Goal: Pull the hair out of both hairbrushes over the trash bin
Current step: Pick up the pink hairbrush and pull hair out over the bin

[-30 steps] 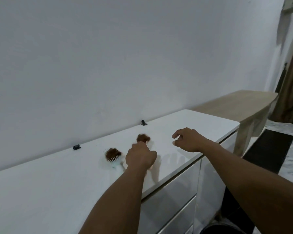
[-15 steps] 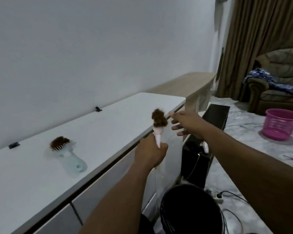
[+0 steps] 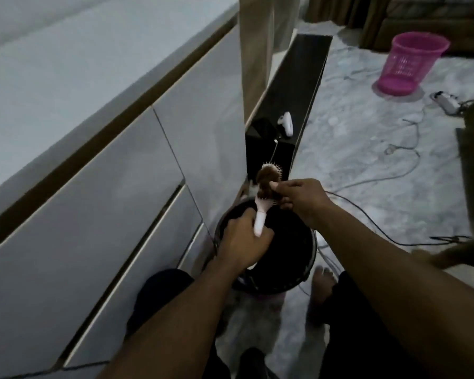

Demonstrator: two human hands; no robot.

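Since 0.5 s earlier I saw my left hand (image 3: 242,240) carry the pink plastic hairbrush (image 3: 263,207) from worktop edge to above the round black trash bin (image 3: 307,258), fist wrapping its handle; my right hand (image 3: 303,199) pinched the fuzzy brown hair (image 3: 266,184).

pink basket (image 3: 411,62) (floor (image 3: 367,149)), white cabinet (image 3: 93,110)

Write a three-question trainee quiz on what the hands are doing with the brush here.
1. True or false: the left hand holds the brush by its handle.
2. What is the right hand pinching?
3. The brush is above: A) the black bin, B) the pink basket, C) the cabinet.

Key: 1. True. 2. The hair on the bristles. 3. A.
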